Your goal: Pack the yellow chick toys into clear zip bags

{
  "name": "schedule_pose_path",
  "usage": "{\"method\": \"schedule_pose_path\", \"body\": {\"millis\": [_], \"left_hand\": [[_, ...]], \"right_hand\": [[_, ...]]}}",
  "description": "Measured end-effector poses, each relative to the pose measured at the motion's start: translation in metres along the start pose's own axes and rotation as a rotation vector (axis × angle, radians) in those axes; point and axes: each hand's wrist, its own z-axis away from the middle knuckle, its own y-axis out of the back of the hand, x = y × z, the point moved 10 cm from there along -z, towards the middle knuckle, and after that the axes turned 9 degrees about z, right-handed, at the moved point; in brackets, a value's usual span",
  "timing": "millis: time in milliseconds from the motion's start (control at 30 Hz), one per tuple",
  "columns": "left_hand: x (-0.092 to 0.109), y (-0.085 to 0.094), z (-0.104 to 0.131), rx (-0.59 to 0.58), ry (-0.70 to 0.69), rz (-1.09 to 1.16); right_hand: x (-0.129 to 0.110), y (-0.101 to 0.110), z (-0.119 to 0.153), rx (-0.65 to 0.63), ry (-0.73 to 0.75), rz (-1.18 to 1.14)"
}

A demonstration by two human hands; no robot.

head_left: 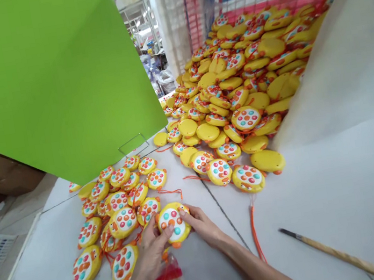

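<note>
Both my hands hold one round yellow toy with a white face panel and coloured buttons, tilted toward me. My left hand grips its left side, thumb on the front near the lower buttons. On the right edge my right hand pinches it, thumb by the upper right. Just below my hands lies a clear bag with a red strip, a similar toy showing inside it. A cluster of like toys lies to the left of my hands.
A large heap of yellow toys fills the back right beside a mesh wall. A green panel stands at back left. A wooden-handled brush and an orange cord lie on the right of the table.
</note>
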Motion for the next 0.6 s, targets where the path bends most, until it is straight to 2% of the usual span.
{"method": "schedule_pose_path", "body": {"millis": [100,200,333,400,467,500,567,600], "left_hand": [[-0.011,-0.012,0.003,-0.081,0.02,0.085],[-0.006,-0.006,-0.001,-0.046,-0.001,0.156],[0.045,0.035,-0.018,0.14,-0.16,0.284],[0.067,0.042,-0.027,0.164,-0.164,0.33],[0.073,0.028,-0.035,0.131,-0.092,0.316],[0.073,0.012,-0.038,0.086,-0.072,0.227],[0.07,-0.035,-0.04,-0.037,-0.114,-0.068],[0.07,-0.065,-0.04,-0.114,-0.197,-0.255]], "right_hand": [[-0.005,0.001,0.001,0.006,0.022,-0.016],[-0.003,0.002,0.0,0.006,0.009,0.003],[0.008,0.003,-0.002,0.01,-0.025,0.05],[0.009,0.004,-0.002,0.032,-0.017,0.068],[0.006,0.003,-0.001,0.049,0.012,0.122],[0.003,0.001,0.0,0.047,0.037,0.173],[-0.002,-0.004,0.003,0.027,0.083,0.304],[-0.004,-0.007,0.004,0.017,0.098,0.357]]}}
